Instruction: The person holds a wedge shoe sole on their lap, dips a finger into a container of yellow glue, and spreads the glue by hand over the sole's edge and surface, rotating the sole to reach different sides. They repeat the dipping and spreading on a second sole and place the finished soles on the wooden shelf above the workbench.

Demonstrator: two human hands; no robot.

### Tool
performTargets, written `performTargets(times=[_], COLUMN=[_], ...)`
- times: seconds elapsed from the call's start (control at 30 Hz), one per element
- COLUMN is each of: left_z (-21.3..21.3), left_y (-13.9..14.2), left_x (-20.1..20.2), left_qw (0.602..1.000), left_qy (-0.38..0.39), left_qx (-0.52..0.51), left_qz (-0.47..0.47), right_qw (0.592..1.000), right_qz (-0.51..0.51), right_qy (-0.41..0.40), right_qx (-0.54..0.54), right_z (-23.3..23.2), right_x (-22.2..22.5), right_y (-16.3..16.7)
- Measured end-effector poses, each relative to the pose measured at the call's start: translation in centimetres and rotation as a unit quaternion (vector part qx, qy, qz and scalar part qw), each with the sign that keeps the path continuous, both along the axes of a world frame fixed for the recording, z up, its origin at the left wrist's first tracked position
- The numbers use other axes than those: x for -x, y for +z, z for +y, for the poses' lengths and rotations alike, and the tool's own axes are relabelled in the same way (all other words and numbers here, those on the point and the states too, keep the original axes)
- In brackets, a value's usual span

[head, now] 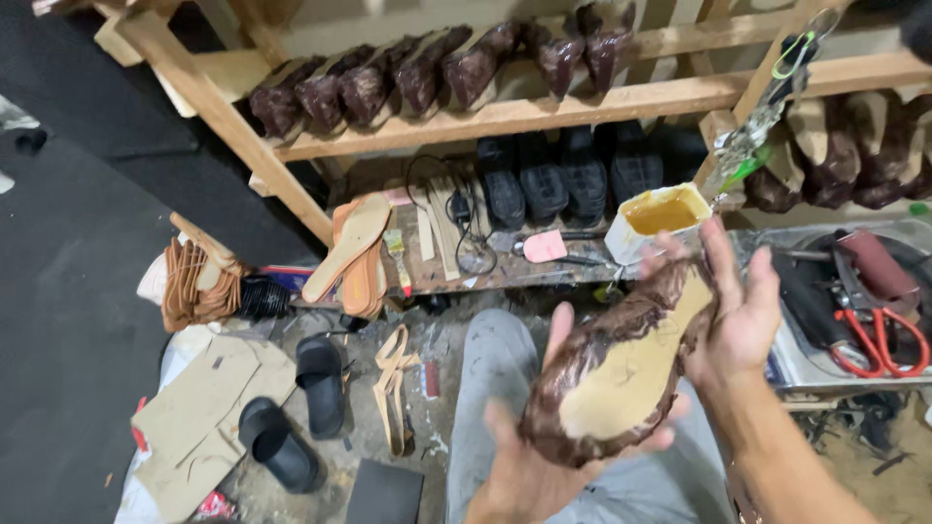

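- Wooden racks (621, 97) fill the background of this cramped workshop, and a low bench (505, 272) runs below them, above a littered floor.
- My left hand (529, 466) is spread open, palm up, cradling the lower end of a shoe last wrapped in glossy brown leather (621, 369); my thumb stands up beside it and the fingertips peek out under its edge.
- My right hand (743, 311) is likewise mostly open, fingers fanned, cupping the upper end of the same piece from behind; one finger curls over its top edge.
- That shoe last sits between both hands, above my grey-trousered knees (495, 388), with its pale tan bottom face turned up toward me.
- Its long axis runs diagonally, from lower left near my left palm to upper right by my right fingers; the narrower end points up and right.
- Just behind its upper end stands a white tub of amber glue (660, 218) on the bench.
- Rows of similar brown lasted pieces (427, 68) line the top shelf, with black soles (563, 180) beneath.
- Tan insoles (354, 252) lie on the bench, black sandals (301, 408) on the floor, and red-handled scissors (888, 344) in a tray at my right.
- How the leather is folded underneath is hidden by my palms, and my left wrist is cut off at the frame's bottom.
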State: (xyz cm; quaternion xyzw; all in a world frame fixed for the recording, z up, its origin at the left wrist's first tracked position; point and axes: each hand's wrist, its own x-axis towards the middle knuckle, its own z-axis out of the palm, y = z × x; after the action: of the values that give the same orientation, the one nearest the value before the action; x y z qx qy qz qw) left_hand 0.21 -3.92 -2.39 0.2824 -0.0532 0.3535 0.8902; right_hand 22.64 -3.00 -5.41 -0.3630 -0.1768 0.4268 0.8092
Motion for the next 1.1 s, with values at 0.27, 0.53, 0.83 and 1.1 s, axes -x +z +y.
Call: performTargets(times=[0.27, 0.53, 0.83, 1.1], left_z=[1.6, 3.3, 3.5, 4.2], left_y=[-5.2, -8.9, -11.6, -10.7], left_x=[-1.6, -1.0, -2.5, -3.9], left_qw=[0.884, 0.859, 0.785, 0.780], left_qy=[0.360, 0.435, 0.508, 0.515], left_qx=[-0.167, -0.178, -0.248, -0.298], left_qz=[0.247, 0.204, 0.256, 0.191], right_qw=[0.992, 0.827, 0.394, 0.561], right_qz=[0.034, -0.524, -0.871, -0.793], right_qy=[-0.071, 0.036, -0.048, -0.034], right_qx=[0.103, 0.199, 0.289, 0.237], right_z=[-0.4, 5.4, 10.1, 6.8], right_x=[0.2, -5.9, -10.3, -8.0], right_y=[-2.5, -1.3, -1.9, 0.4])
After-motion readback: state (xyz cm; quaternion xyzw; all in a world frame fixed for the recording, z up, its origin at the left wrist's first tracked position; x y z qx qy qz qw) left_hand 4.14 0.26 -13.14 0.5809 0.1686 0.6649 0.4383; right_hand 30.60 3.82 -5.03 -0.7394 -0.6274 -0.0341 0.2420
